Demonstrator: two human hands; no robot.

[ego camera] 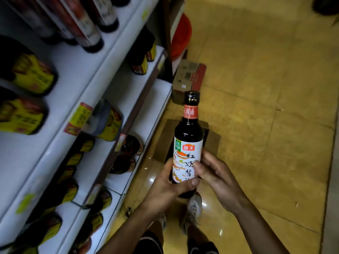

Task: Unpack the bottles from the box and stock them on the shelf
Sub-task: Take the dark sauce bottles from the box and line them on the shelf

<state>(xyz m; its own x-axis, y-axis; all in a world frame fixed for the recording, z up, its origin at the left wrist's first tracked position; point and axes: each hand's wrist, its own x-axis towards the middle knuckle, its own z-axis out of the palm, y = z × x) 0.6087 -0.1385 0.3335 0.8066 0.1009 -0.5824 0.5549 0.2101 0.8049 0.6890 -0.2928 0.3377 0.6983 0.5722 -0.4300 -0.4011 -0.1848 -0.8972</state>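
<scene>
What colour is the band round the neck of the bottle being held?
Red, with pale lettering; the neck band of the bottle shows best in the head view.

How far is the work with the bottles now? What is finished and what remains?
Done: the shelf already holds many bottles. In hand: one bottle is out of the box, gripped by the left hand and the right hand over it. Left: placing it on the shelf; the bottle hides the box's inside, so how many remain is unclear.
</scene>
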